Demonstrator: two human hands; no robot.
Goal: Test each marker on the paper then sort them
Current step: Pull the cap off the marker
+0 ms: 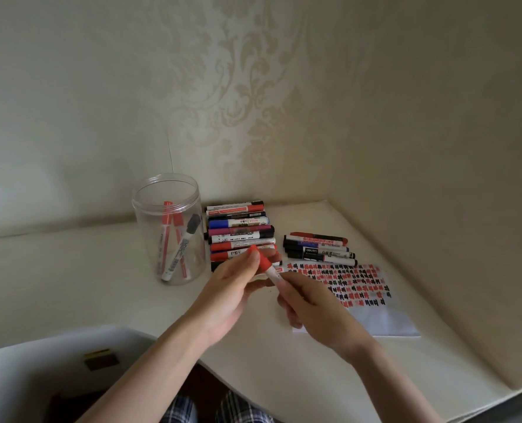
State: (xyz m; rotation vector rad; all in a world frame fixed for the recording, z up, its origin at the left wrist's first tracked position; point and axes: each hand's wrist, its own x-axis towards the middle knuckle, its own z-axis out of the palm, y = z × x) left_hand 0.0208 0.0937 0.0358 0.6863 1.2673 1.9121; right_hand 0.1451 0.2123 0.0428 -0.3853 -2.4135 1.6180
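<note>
While a red-capped marker [271, 271] is held up over the table [101, 270] just left of the paper [375, 319], both hands meet on it. Starting at the far left, well left of the paper, a clear jar [169, 230] stands upright and open, with three markers leaning inside: two red-capped and one black-capped. Between the jar and the paper lies a big pile [240, 232] of markers stacked side by side, with red, blue, purple and black ends; its near end is hidden behind the hands. Next, the left hand [232, 288] pinches the red cap between thumb and fingertips, and the right hand [311, 312] grips the white barrel, fingers curled round it. The cap looks seated or nearly so; whether it is coming off or going on cannot be told. Just behind the paper's far edge lies a small row [319, 249] of about five markers, mostly dark-capped, one red. The paper's far half is crowded with rows of red and black test scribbles, and its near part is blank. Judging from this, many tests are done and sorting has begun, but the big pile suggests plenty of markers remain.
</note>
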